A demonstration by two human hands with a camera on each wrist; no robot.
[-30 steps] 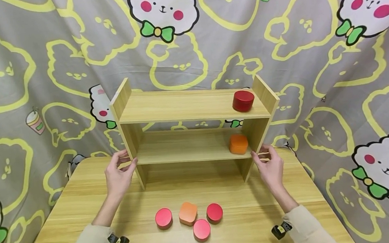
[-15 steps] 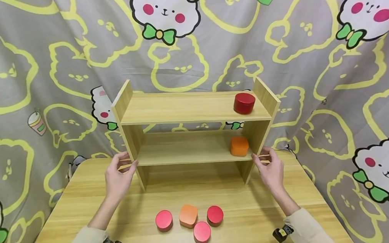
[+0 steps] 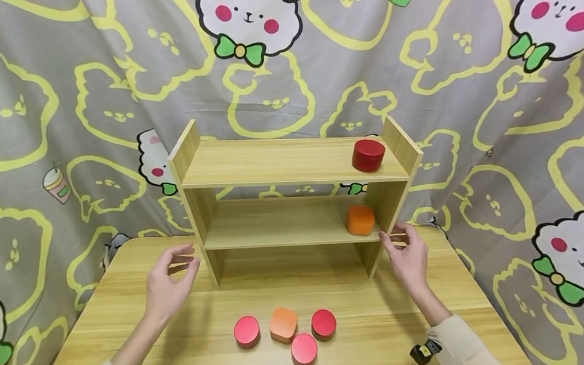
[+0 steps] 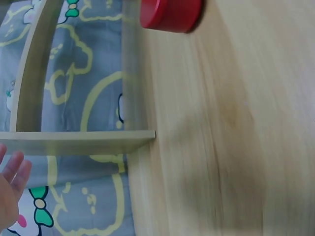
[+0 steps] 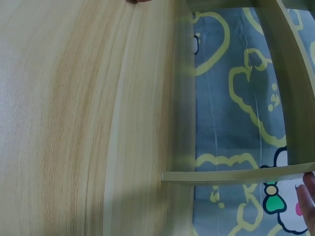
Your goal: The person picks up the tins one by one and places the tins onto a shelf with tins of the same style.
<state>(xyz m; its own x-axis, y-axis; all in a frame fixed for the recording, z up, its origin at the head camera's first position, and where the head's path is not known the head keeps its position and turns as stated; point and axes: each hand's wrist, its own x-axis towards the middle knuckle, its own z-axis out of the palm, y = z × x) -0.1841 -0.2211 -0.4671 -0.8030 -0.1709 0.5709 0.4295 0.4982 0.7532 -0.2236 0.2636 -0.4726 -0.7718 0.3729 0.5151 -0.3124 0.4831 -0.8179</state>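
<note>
A light wooden shelf unit (image 3: 279, 158) with two boards stands on the table. My right hand (image 3: 410, 256) is at its right side panel, thumb at the front edge and fingers at the outer face, lightly gripping it. In the right wrist view, fingertips (image 5: 306, 201) show beside the panel. My left hand (image 3: 167, 283) is apart from the left panel, fingers loosely bent with nothing in them. A dark red round tin (image 3: 368, 155) sits at the right of the upper board. On the middle board, also at the right, is an orange rounded-square tin (image 3: 360, 220).
On the table (image 3: 360, 362) before the shelf lie a left red round tin (image 3: 246, 332), an orange rounded-square tin (image 3: 283, 324), a right red tin (image 3: 323, 324) and a front red tin (image 3: 304, 350). A patterned grey curtain (image 3: 159, 90) hangs behind and at both sides.
My left hand has let go of the left panel and moved away to the left. The right hand keeps its place. The shelf and tins look unmoved, apart from a slight camera shift.
</note>
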